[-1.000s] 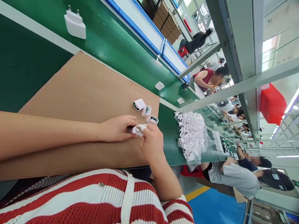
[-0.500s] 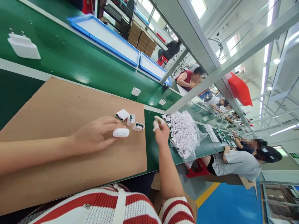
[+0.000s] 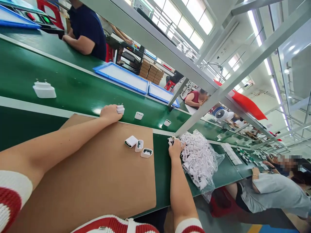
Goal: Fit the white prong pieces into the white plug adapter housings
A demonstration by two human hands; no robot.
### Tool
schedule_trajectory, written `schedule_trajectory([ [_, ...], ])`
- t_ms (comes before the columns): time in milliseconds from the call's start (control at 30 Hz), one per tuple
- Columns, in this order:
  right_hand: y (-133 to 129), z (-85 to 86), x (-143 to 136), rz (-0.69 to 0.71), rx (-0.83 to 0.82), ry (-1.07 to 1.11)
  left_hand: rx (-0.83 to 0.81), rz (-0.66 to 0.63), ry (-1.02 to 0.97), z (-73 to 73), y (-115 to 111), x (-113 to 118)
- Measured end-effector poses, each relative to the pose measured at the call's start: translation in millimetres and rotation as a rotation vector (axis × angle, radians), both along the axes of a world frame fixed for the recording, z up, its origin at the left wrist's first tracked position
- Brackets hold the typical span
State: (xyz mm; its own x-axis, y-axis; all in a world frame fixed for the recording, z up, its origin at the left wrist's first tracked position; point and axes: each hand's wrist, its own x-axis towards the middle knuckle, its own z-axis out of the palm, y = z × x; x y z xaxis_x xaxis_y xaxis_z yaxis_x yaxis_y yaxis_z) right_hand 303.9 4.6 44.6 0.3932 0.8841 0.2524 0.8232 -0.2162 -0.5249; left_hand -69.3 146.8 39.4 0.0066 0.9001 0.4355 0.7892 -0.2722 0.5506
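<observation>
My left hand (image 3: 109, 114) is closed around a white charger plug (image 3: 120, 109) at the near edge of the green strip, its two pins pointing up. At the left edge of a clear plastic bag (image 3: 206, 174), my right hand (image 3: 175, 149) has its fingers closed on a small white plug part (image 3: 170, 140), partly hidden by the fingers. Many similar white parts (image 3: 198, 158) fill the bag. Between my hands, three white charger housings lie on the brown cardboard: one on its side (image 3: 131, 141), and two with open ends up, a middle housing (image 3: 139, 146) and a right housing (image 3: 146, 153).
On the green strip (image 3: 80, 89) lie a larger white plug (image 3: 44, 90) and two white chargers (image 3: 139, 115) (image 3: 167, 123). Blue-rimmed trays (image 3: 121, 77) stand behind. A grey metal frame (image 3: 189, 120) rises beyond the bag. Co-workers sit across and to the right.
My left hand has moved from over the cardboard up to the green strip with the white charger plug. My right hand has gone to the bag's edge and closed on a plug part. The view has shifted.
</observation>
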Motion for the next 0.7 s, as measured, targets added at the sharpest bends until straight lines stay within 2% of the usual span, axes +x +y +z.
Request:
schedule_trajectory([
  [67,0.2,1.7,2.2,0.002,0.063,0.078,0.062,0.077,0.009,1.3,-2.0,13.5],
  [100,0.8,2.6,2.0,0.006,0.1,0.128,0.089,0.07,0.043,2.9,-2.6,21.5],
  [167,2.0,3.2,-1.5,0.024,0.162,0.241,0.102,-0.046,0.146,6.5,-0.3,36.8],
  [233,1.9,1.8,-8.7,0.059,0.176,0.358,0.047,-0.154,0.222,9.8,7.6,47.5],
  [333,-4.6,0.3,-20.5,0.122,0.148,0.525,-0.031,-0.189,0.217,15.1,19.8,52.0],
  [433,-20.7,8.3,-26.8,0.217,0.12,0.768,0.004,-0.185,0.182,27.1,9.8,48.0],
  [500,-35.7,18.7,-28.8,0.289,0.097,0.99,0.081,-0.211,0.137,38.3,-17.9,44.6],
  [567,-52.6,29.0,-32.4,0.335,0.074,1.13,0.155,-0.299,0.078,46.8,-61.2,41.9],
  [633,-70.4,36.1,-40.4,0.341,0.067,1.111,0.135,-0.44,0.029,47.9,-112.0,41.0],
  [700,-88.4,39.1,-54.0,0.342,0.082,1.007,0.035,-0.622,-0.007,40.0,-159.1,42.6],
])
